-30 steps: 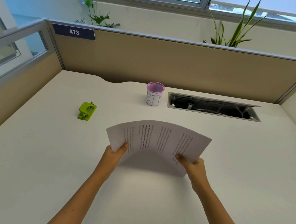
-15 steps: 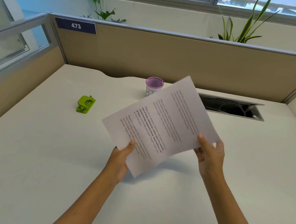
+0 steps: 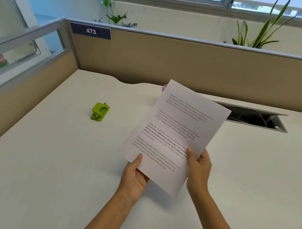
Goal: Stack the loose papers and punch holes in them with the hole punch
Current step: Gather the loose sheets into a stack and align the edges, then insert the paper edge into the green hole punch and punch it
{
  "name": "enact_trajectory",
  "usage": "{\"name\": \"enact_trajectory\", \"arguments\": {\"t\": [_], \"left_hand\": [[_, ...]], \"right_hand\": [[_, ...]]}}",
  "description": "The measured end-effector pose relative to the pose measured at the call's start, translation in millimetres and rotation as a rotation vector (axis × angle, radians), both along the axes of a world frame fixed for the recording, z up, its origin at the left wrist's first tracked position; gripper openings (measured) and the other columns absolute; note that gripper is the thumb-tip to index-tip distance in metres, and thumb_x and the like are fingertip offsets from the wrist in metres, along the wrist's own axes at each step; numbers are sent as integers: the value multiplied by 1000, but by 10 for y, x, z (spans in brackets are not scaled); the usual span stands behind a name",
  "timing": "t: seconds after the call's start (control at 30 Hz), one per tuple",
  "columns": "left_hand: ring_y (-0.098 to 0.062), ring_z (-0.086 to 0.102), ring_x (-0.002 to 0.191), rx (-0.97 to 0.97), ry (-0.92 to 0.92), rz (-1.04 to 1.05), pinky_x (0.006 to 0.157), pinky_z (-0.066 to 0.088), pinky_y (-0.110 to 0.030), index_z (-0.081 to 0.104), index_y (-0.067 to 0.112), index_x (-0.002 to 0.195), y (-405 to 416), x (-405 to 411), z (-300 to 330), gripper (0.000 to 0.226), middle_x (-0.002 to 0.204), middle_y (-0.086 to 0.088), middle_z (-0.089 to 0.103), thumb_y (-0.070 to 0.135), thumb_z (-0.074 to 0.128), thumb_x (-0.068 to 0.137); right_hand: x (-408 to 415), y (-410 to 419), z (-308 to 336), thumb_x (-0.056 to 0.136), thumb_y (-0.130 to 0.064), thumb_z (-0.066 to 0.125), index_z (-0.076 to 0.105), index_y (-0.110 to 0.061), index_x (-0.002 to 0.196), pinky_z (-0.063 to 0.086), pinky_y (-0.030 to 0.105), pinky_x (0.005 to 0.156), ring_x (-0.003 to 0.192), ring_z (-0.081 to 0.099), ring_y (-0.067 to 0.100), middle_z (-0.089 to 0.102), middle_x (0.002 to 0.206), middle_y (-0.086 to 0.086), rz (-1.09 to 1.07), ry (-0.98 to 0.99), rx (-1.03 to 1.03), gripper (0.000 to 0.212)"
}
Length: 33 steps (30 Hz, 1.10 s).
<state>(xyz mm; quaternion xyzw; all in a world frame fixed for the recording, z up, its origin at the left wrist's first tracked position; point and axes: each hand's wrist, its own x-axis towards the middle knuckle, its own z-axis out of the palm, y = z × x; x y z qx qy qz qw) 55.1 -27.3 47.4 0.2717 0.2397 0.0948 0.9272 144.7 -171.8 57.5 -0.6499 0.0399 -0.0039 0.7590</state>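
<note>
Both hands hold a stack of printed white papers [image 3: 177,128] upright above the white desk [image 3: 50,160], tilted a little clockwise, with the text facing me. My left hand [image 3: 134,175] grips the lower left edge, thumb on the front. My right hand [image 3: 199,167] grips the lower right edge, thumb on the page. A small green hole punch [image 3: 100,111] lies on the desk to the left of the papers, apart from both hands.
A pink-rimmed cup [image 3: 164,87] is almost fully hidden behind the papers' top left edge. An open cable tray [image 3: 256,119] is cut into the desk at the back right. Beige partition walls [image 3: 188,62] close the back and left sides.
The papers went from lying curved and low over the desk to standing upright, turned to portrait. Both hands shifted to the bottom edge, and the cup got covered by the sheets.
</note>
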Motion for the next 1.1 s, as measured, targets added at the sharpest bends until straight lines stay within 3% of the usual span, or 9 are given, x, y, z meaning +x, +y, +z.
{"name": "enact_trajectory", "arguments": {"t": [0.17, 0.37, 0.47, 0.57, 0.63, 0.7, 0.83, 1.0, 1.1], "left_hand": [[-24, 72, 90, 187, 101, 1, 70, 58, -36, 70, 17, 104, 879, -130, -102, 24, 103, -10, 74, 26, 51, 92], [-15, 63, 79, 624, 317, 33, 63, 46, -27, 63, 20, 96, 2222, 60, -173, 12, 97, -4, 65, 21, 51, 94], [-12, 59, 78, 807, 401, -12, 62, 46, -25, 59, 20, 98, 2769, 332, -207, 8, 99, -4, 61, 21, 54, 93], [-22, 57, 85, 977, 453, -92, 67, 48, -32, 53, 9, 119, 3107, 700, -205, 34, 106, -8, 57, 27, 57, 91], [-34, 58, 100, 1088, 506, -172, 82, 51, -41, 53, 7, 121, 3249, 945, -193, 41, 116, -15, 56, 33, 58, 90], [-39, 57, 105, 1116, 510, -254, 84, 51, -44, 58, 7, 107, 3318, 1143, -168, 34, 119, -20, 55, 36, 58, 89], [-24, 51, 74, 1171, 508, -321, 52, 38, -27, 48, 18, 67, 3345, 1352, -110, 26, 75, -4, 54, 30, 61, 85], [-25, 57, 80, 1129, 516, -328, 81, 56, -45, 51, 17, 67, 3387, 1317, -143, 22, 83, -7, 58, 24, 65, 81], [-25, 58, 80, 1130, 496, -346, 83, 56, -46, 53, 15, 69, 3389, 1178, -173, 21, 83, -7, 59, 26, 67, 81]], "right_hand": [[-40, 227, -124, 93, -22, 57, 61, -37, 94, 56, 30, 74, 89, 67, 14, 68, 101, -13, -18, 13, -140, 15], [-209, 597, -336, 92, -20, 59, 64, -27, 89, 55, 28, 65, 83, 69, 20, 71, 94, -3, -26, 60, -204, 10], [-325, 791, -460, 91, -19, 60, 64, -22, 88, 54, 17, 53, 70, 71, 9, 72, 90, -2, -34, 107, -200, 6], [-450, 947, -590, 91, -21, 61, 65, -20, 87, 54, 20, 53, 69, 71, 11, 74, 85, -1, -52, 146, -197, 6], [-531, 1022, -658, 90, -23, 63, 67, -20, 88, 56, 23, 55, 71, 72, 14, 76, 83, -3, -65, 174, -189, 5], [-590, 1063, -701, 88, -24, 65, 68, -20, 89, 56, 24, 54, 69, 73, 13, 76, 82, -4, -95, 197, -185, 6], [-642, 1080, -709, 85, -26, 68, 69, -21, 87, 55, 21, 53, 65, 72, 8, 76, 80, -6, -156, 208, -212, 6], [-616, 1120, -689, 86, -25, 67, 69, -19, 86, 55, 25, 53, 64, 71, 11, 77, 79, -3, -162, 210, -247, 7], [-532, 1195, -638, 86, -26, 67, 67, -17, 84, 53, 22, 47, 60, 71, 10, 76, 77, -2, -133, 191, -288, 9]]}}
